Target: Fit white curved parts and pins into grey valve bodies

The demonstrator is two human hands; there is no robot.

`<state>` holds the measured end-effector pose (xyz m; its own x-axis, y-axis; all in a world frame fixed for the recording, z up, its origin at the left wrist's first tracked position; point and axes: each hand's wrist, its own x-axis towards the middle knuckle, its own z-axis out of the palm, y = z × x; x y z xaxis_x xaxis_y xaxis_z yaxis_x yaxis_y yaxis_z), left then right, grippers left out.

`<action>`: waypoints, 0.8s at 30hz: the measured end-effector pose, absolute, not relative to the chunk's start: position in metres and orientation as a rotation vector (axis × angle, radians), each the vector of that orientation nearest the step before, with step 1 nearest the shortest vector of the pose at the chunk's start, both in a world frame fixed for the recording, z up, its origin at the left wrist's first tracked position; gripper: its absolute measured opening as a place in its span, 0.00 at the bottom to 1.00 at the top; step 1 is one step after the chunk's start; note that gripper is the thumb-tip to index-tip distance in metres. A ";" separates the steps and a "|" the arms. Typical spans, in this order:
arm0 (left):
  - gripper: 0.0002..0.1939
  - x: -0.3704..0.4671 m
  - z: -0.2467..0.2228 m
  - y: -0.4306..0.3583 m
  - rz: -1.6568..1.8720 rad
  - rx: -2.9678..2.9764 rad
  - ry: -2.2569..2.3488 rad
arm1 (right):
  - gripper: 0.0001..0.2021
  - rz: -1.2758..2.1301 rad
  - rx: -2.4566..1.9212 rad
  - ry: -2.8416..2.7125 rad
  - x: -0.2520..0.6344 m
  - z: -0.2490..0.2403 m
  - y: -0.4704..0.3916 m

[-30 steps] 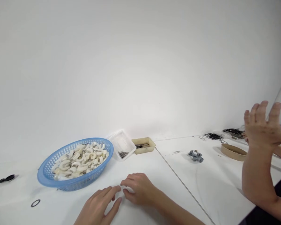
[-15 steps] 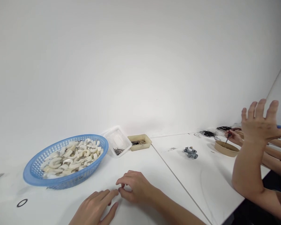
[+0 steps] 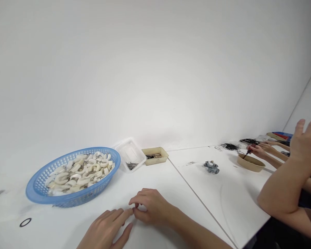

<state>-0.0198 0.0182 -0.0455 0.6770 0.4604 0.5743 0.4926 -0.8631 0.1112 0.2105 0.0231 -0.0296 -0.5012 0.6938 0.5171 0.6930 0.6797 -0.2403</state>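
At six o'clock, nearest the camera, the left hand [image 3: 106,230] is being rested flat on the white counter [image 3: 171,180], its fingers stretched out loosely toward the right hand; nothing is being gripped by it, and it appears to be serving as a steadying rest. Just beside it, toward five o'clock, the right hand [image 3: 151,207] is being held with thumb and forefinger pressed together at their tips, close to the left fingertips. Whether something small is being pinched in that grip cannot be told, since whatever may be there is hidden by the fingers.

At eight o'clock a black rubber ring [image 3: 25,222] is lying flat and alone on the counter, well apart from both hands. At nine to ten o'clock a blue plastic basket [image 3: 38,193] is being kept within easy reach, heaped with curved cream-coloured plastic pieces [image 3: 80,173]; an open basket seems suited to bulk stock that is being drawn from by hand. Beyond it, near twelve o'clock, a clear plastic tray [image 3: 131,154] with small dark metal pins in one corner is being propped at a tilt, and a beige tray [image 3: 155,155] is standing just beside it.

Across the seam in the counter, at two o'clock, a small grey metal part [image 3: 211,167] is lying by itself. At three o'clock a neighbouring person's forearm is being raised with the hand [image 3: 307,141] spread open in the air. Farther off, another person's hands [image 3: 257,149] are being worked over a shallow brown dish [image 3: 250,163].
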 end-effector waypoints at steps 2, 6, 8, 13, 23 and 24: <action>0.17 -0.019 -0.046 0.015 -0.941 -2.824 -0.822 | 0.10 0.007 -1.080 -2.288 0.212 -0.029 0.023; 0.15 -0.017 -0.046 0.012 -0.948 -2.830 -0.848 | 0.10 0.015 -1.112 -2.286 0.216 -0.026 0.023; 0.15 -0.017 -0.044 0.013 -0.942 -2.845 -0.850 | 0.10 0.016 -1.127 -2.307 0.216 -0.024 0.023; 0.14 -0.015 -0.033 0.013 -0.934 -2.875 -0.847 | 0.09 0.027 -1.133 -2.357 0.215 -0.022 0.020; 0.12 -0.014 -0.009 -0.004 -0.753 -2.977 -1.002 | 0.09 0.120 -1.126 -2.346 0.216 -0.014 0.010; 0.12 -0.013 -0.008 -0.005 -0.729 -2.986 -1.031 | 0.09 0.136 -1.129 -2.349 0.216 -0.012 0.008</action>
